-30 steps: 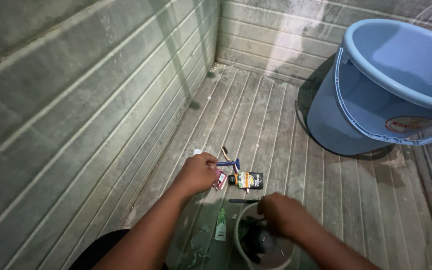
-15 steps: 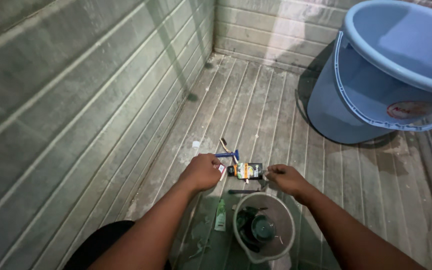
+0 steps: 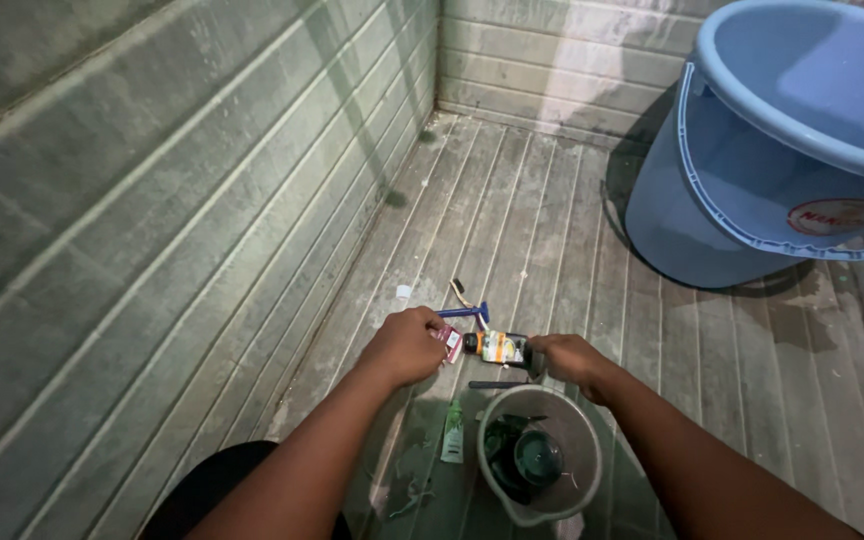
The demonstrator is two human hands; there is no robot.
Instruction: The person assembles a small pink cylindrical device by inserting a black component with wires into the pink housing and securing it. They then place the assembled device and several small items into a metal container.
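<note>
On the ribbed grey floor (image 3: pixel 552 230), right hand (image 3: pixel 564 358) grips one end of a small orange-labelled bottle (image 3: pixel 497 347) lying flat; left hand (image 3: pixel 407 345) is closed over a red packet (image 3: pixel 448 342). Below, a grey mug (image 3: pixel 542 452) holds dark items. Blue bucket (image 3: pixel 752 190) stands well apart by the tiled wall (image 3: pixel 152 200).

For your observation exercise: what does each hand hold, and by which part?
The right hand grips the small bottle at its dark end. The left hand closes on a small red packet at its near edge.
</note>
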